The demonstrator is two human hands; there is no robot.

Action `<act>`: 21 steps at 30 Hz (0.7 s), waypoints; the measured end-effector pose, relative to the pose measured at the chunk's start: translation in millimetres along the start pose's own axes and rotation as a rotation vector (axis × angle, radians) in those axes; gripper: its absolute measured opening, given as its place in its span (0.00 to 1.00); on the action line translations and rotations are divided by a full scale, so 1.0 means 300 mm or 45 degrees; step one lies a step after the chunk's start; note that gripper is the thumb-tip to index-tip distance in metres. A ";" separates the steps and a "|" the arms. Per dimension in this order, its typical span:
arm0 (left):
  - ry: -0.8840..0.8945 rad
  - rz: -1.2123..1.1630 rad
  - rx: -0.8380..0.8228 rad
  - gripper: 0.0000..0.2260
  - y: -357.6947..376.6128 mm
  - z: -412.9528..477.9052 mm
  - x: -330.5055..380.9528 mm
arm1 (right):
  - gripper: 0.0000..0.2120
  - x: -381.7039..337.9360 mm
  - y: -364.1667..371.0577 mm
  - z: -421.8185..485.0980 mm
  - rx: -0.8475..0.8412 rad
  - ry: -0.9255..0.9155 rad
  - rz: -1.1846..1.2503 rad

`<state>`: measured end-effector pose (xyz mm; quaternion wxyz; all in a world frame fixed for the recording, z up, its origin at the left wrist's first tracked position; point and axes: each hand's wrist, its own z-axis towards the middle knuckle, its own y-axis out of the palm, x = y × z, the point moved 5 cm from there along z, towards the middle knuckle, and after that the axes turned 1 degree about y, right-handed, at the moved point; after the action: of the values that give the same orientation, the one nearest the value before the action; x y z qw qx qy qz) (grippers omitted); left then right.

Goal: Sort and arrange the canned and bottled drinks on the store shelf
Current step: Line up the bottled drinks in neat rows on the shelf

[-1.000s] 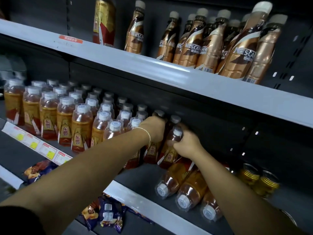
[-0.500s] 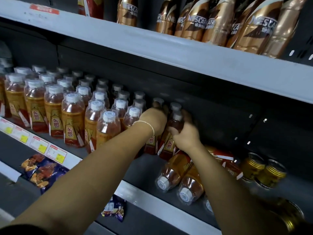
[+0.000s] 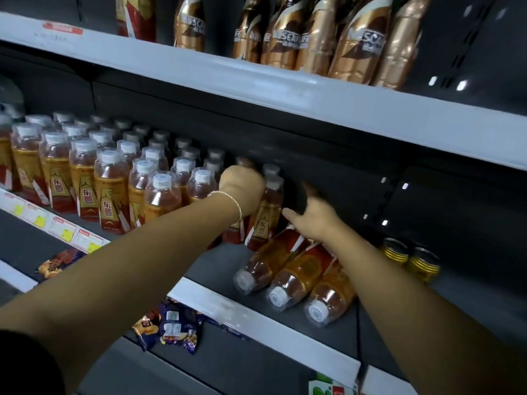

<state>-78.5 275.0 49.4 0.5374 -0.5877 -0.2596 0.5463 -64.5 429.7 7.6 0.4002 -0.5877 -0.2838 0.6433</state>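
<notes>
Rows of upright amber drink bottles (image 3: 111,192) with white caps fill the left of the middle shelf (image 3: 256,313). My left hand (image 3: 242,189) curls over the top of a bottle (image 3: 232,233) at the right end of the rows, hiding its cap. Right beside it stands another upright bottle (image 3: 268,212). My right hand (image 3: 313,216) hovers just right of that bottle with fingers spread, holding nothing. Below my right wrist three bottles (image 3: 302,277) of the same kind lie on their sides, caps toward me.
Two gold-lidded cans (image 3: 410,256) stand at the right of the middle shelf. Gold-brown Nescafe bottles (image 3: 359,44) line the upper shelf. Snack packets (image 3: 176,326) lie on the lower shelf. Price tags (image 3: 62,229) sit on the left front rail.
My right hand has let go of the upright bottle and opened, drawing off to the right. My left hand stays on its bottle. The view has shifted down and closer.
</notes>
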 end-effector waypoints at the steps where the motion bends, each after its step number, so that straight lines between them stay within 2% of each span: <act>1: -0.008 -0.003 0.028 0.13 -0.031 -0.006 0.027 | 0.37 0.046 -0.042 -0.027 0.001 0.012 -0.033; 5: 0.034 -0.180 0.304 0.12 -0.205 -0.037 0.237 | 0.24 0.260 -0.235 -0.137 0.017 0.045 -0.141; 9: 0.295 -0.365 0.434 0.10 -0.330 -0.050 0.596 | 0.16 0.506 -0.431 -0.266 0.090 0.132 -0.165; 14: 0.547 -0.583 0.332 0.12 -0.401 -0.033 1.035 | 0.12 0.806 -0.667 -0.441 0.257 0.178 -0.182; 17: 0.654 -0.632 0.307 0.08 -0.442 -0.017 1.247 | 0.11 0.978 -0.802 -0.540 0.417 0.227 -0.239; 21: 0.737 -0.812 0.157 0.22 -0.485 0.021 1.482 | 0.10 1.207 -0.969 -0.624 0.531 0.403 -0.443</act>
<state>76.0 715.6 22.3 0.7640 -0.5737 -0.2339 0.1802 176.3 868.1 31.2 0.6553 -0.5285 -0.1762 0.5102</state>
